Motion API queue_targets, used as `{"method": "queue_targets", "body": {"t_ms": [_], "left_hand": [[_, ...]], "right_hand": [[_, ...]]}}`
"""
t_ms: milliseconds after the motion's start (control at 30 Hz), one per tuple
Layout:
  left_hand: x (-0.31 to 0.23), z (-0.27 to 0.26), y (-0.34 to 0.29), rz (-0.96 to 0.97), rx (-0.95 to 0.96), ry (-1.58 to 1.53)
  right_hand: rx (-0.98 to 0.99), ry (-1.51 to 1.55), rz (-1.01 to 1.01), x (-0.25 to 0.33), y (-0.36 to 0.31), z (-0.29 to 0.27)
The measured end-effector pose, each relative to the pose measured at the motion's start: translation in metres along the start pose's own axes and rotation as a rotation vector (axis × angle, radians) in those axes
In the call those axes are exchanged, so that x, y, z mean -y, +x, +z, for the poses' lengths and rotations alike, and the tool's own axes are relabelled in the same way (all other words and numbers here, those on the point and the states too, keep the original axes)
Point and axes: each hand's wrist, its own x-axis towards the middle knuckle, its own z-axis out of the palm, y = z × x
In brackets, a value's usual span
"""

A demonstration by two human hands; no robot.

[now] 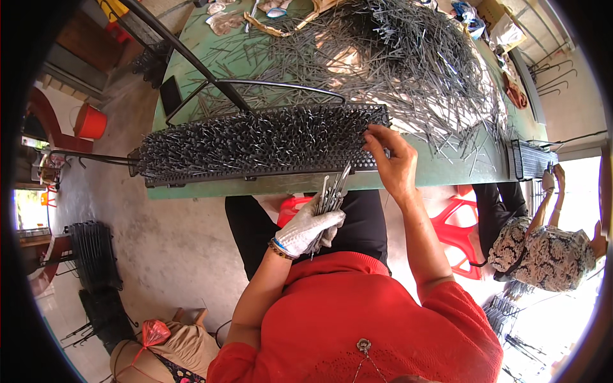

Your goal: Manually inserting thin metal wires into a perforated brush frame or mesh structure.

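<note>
My left hand (301, 233), in a white knitted glove, is closed around a bundle of thin grey metal rods (333, 193), held upright in front of my lap. My bare right hand (396, 167) is over the right end of a long black perforated rack (365, 163). Its thumb and forefinger are pinched close to the holes; whatever lies between them is too small to make out. Densely packed dark rods (242, 140) stand upright in the rack, with more bare holes showing toward its right end. The rack lies along the table's near edge.
A large heap of loose rods (428, 51) covers much of the green table (191, 64). A black bar frame (191, 60) rises behind the rack. At the right, another person (543, 249) works at a similar rack (533, 159). Red stools (454, 230) stand below.
</note>
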Motion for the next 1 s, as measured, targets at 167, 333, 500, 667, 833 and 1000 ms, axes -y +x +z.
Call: {"method": "queue_targets", "body": {"t_ms": [167,333,500,667,833,1000], "left_hand": [[-0.002,0.002,-0.002,-0.003,-0.018,0.001],[-0.002,0.003,0.000,-0.015,-0.012,-0.012],[-0.006,0.005,-0.001,-0.057,0.024,-0.131],[-0.009,0.005,-0.001,-0.063,0.034,-0.184],[-0.007,0.006,-0.001,-0.027,0.024,-0.107],[-0.012,0.010,-0.004,-0.006,0.053,-0.061]], "right_hand": [[-0.090,0.040,-0.061,-0.001,-0.003,0.003],[-0.089,-0.103,-0.197,-0.009,-0.005,0.002],[-0.136,-0.345,-0.374,-0.009,-0.002,0.004],[-0.096,-0.474,-0.479,-0.009,-0.001,0.004],[-0.026,-0.552,-0.512,-0.009,-0.004,0.003],[-0.017,-0.584,-0.448,-0.001,-0.003,0.001]]}}
